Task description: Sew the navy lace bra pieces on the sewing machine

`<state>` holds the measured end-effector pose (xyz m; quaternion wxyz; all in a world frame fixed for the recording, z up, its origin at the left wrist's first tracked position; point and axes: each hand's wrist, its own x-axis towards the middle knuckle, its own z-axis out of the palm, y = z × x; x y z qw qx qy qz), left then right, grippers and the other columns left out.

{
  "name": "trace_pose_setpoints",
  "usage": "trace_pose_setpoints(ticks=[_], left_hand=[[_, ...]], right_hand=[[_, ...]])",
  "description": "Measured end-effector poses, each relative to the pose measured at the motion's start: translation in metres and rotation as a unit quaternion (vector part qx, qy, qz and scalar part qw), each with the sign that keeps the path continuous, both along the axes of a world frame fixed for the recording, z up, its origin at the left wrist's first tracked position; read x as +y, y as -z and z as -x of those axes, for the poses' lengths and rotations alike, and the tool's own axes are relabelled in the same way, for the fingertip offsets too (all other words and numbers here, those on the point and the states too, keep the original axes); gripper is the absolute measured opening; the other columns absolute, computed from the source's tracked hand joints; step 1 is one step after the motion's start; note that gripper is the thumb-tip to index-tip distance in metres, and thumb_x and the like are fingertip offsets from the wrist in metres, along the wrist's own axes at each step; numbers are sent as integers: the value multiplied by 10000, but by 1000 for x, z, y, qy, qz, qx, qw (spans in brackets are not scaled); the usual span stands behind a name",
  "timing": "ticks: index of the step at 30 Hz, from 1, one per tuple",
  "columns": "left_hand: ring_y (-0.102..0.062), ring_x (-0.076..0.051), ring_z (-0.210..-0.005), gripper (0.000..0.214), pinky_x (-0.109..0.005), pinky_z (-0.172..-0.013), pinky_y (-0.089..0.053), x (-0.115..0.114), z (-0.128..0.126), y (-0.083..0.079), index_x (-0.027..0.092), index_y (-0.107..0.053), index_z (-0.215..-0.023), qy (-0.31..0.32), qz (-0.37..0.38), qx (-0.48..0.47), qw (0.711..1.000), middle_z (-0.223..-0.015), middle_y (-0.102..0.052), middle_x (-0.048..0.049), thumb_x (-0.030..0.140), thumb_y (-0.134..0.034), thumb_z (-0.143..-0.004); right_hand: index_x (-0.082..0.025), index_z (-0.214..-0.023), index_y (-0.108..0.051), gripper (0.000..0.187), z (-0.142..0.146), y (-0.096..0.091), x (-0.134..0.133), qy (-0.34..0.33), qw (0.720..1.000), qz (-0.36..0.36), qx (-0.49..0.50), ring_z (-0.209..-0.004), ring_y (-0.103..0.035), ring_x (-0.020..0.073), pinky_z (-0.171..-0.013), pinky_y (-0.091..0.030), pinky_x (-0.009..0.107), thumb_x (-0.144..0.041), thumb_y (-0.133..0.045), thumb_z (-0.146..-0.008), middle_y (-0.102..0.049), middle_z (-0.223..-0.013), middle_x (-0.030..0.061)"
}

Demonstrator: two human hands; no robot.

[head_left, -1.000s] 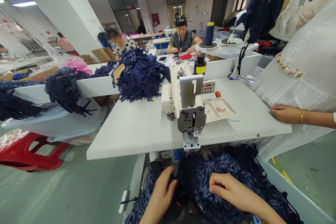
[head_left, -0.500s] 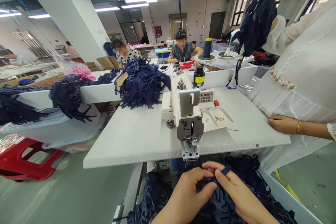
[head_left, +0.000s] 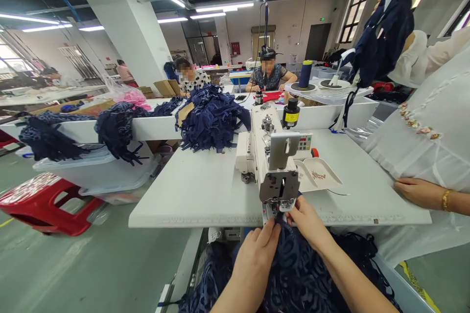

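The white sewing machine (head_left: 262, 149) stands in front of me on its table. My left hand (head_left: 257, 249) is closed, pinching a navy fabric strap (head_left: 279, 217) just in front of the presser foot. On the other side of the needle area, my right hand (head_left: 305, 217) is closed with its fingertips beside the foot; a bit of navy fabric shows at them. The machine head partly hides those fingertips. Below both hands, a heap of navy straps and patterned fabric (head_left: 301, 269) hangs over my lap and the bin under the table edge.
A pile of navy straps (head_left: 215, 120) lies left of the machine. Small parts sit in a divided tray (head_left: 330, 173) at its right. A co-worker's hand (head_left: 418, 193) rests on the table's right edge. A red stool (head_left: 55, 205) stands on the floor at left.
Both my hands have moved up and forward from above the lap heap to the presser foot, bringing navy strap there. My view has turned slightly left.
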<state>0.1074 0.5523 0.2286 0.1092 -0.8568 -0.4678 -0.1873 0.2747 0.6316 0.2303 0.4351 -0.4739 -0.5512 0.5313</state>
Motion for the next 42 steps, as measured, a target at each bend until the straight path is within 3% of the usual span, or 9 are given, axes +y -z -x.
trace_pose_setpoints(ticks=[5,8,12,16,21,30,38,42], left_hand=[[-624,-144,-743,454,-273,-702,-547,0,-7,15,101,-559,-1240,-41,-65,14,997,-1246,-617,-155,29,-237,-928],[-621,-147,-726,458,-275,-680,-536,-1,-10,16,75,-544,-1246,-40,-79,41,995,-1219,-630,-167,0,-251,-903],[-636,-162,-753,476,-276,-669,-525,-4,-16,20,46,-514,-1270,-63,-85,59,993,-1208,-628,-186,-22,-266,-869],[-627,-171,-768,518,-297,-687,-517,-4,-30,40,55,-467,-1323,-118,-92,36,988,-1225,-607,-201,-28,-304,-839],[-628,-184,-785,533,-314,-690,-521,-2,-45,60,64,-449,-1355,-158,-110,-7,981,-1235,-590,-215,-6,-328,-841],[-666,-211,-851,490,-321,-708,-569,-5,-48,30,-12,-562,-1225,-147,-83,68,983,-1208,-604,-259,-46,-377,-773],[-666,-204,-840,536,-327,-710,-577,-5,-50,34,0,-506,-1299,-156,-89,68,981,-1207,-611,-242,-46,-329,-795],[-665,-189,-787,548,-309,-671,-577,-4,-49,26,0,-517,-1286,-144,-109,75,981,-1171,-631,-237,-63,-301,-786]], right_hand=[[-179,-894,-550,325,-6,1,-7,-3,999,-15,-48,-679,-538,156,-653,-452,274,-496,-525,-830,-540,-699,-6],[-174,-871,-600,271,-1,-1,1,22,992,-61,-112,-822,-587,215,-753,-479,328,-423,-509,-817,-615,-795,45],[-163,-929,-678,275,5,-8,18,-10,979,-129,-159,-980,-607,272,-870,-483,409,-315,-494,-792,-681,-968,104],[-182,-981,-679,287,7,-11,27,-25,974,-169,-146,-1054,-609,276,-929,-479,420,-268,-501,-773,-689,-1081,103],[-188,-1012,-654,298,8,-7,31,-34,972,-183,-143,-1068,-610,283,-958,-474,440,-263,-499,-769,-691,-1076,106],[-169,-1020,-636,291,7,1,38,-37,967,-201,-150,-1098,-602,287,-975,-470,445,-246,-489,-780,-687,-1080,122],[-143,-1128,-599,401,4,4,40,-35,966,-200,-162,-1110,-593,303,-989,-456,470,-216,-478,-753,-648,-1177,159],[-175,-1076,-608,357,4,5,40,-33,967,-199,-155,-1079,-602,294,-971,-466,458,-221,-495,-741,-667,-1130,135]])
